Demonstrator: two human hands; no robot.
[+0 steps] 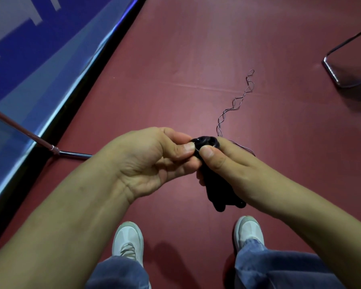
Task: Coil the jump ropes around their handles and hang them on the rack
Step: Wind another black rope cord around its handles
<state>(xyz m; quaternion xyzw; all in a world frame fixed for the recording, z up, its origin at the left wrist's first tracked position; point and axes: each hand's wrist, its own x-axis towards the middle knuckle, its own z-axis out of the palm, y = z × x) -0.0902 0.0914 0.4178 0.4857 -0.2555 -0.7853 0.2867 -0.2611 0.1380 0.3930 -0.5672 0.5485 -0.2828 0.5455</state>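
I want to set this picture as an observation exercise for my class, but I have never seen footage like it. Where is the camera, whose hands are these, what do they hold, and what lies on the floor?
There is no machine here. A person wears a wide-angle camera on the head, so you look down along their own arms to their white shoes on the red floor.

The right hand is curled round a pair of black handles, which belong to a jump rope. The left hand pinches at their top end. The thin rope trails from the handles and lies twisted on the floor, not yet coiled.

At the left runs a blue panel with a metal bar at its foot. A metal frame stands at the upper right.
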